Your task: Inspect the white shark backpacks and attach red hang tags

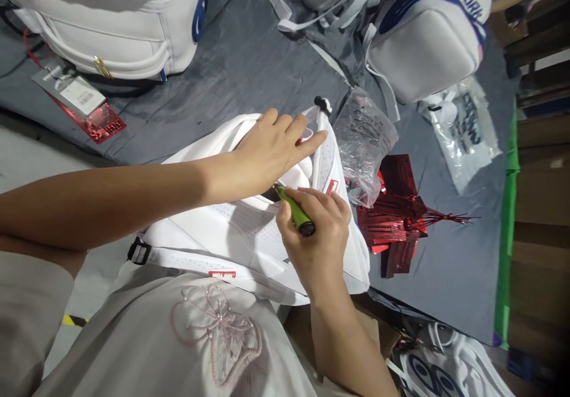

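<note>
A white backpack [214,225] lies at the table edge against my body, its strap side up. Across its upper part, my left hand [269,148] holds the fabric with bent fingers; one finger points toward the strap with the black cord end. My right hand [318,231] is closed around a green-handled tool [294,210] with a black end. The tool's metal tip points down to the bag just below my left hand; its very end is hidden, so I cannot tell its kind. Small red labels sit on the straps.
Upright white backpacks stand at the back left [133,35] and back right [427,41]. Clear plastic bags [365,130] and red foil tags [396,219] lie to the right. A tag [75,91] hangs at left. Another white bag [445,364] is below the table's green edge [510,225].
</note>
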`<state>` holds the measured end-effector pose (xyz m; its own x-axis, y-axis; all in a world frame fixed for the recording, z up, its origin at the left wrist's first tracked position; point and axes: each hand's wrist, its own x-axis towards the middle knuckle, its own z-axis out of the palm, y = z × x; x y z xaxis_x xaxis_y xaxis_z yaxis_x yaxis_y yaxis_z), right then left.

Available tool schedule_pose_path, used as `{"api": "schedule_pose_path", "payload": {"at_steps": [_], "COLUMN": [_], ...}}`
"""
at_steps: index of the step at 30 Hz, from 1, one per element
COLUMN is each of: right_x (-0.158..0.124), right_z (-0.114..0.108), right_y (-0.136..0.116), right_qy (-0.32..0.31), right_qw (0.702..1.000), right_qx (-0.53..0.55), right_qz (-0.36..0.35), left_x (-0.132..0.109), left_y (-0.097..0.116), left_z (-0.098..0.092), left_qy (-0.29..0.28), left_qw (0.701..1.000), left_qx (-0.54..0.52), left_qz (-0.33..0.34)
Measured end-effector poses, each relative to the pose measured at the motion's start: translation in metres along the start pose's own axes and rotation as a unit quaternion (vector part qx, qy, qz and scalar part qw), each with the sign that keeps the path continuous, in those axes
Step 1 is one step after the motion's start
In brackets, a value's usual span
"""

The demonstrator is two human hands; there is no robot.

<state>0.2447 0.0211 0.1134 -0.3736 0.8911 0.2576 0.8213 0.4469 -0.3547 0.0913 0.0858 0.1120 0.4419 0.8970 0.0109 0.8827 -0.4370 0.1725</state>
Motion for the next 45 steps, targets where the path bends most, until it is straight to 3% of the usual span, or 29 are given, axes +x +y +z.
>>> {"api": "schedule_pose_path", "payload": {"at_steps": [4, 9, 28, 45], "right_x": [0.002, 0.001, 0.009, 0.017], "right_z": [-0.001, 0.000, -0.010, -0.012], "right_y": [0.000, 0.004, 0.015, 0.018], "right_qy": [-0.027, 0.020, -0.066, -0.077], "right_qw": [0.999, 1.000, 0.996, 0.994], "right_qx": [0.036, -0.003, 0.046, 0.075], "right_qz": [-0.010, -0.022, -0.037, -0.025], "left_x": [0.001, 0.001, -0.002, -0.003], "left_y": [0.000, 0.000, -0.001, 0.000], "left_z": [0.001, 0.000, -0.002, -0.001], "left_qy": [0.001, 0.007, -0.004, 0.005], "left_qw": [1.000, 1.000, 1.000, 0.999], "left_qx": [-0.019, -0.028, 0.007, 0.032], "left_qz": [-0.004, -0.001, 0.003, 0.006]}}
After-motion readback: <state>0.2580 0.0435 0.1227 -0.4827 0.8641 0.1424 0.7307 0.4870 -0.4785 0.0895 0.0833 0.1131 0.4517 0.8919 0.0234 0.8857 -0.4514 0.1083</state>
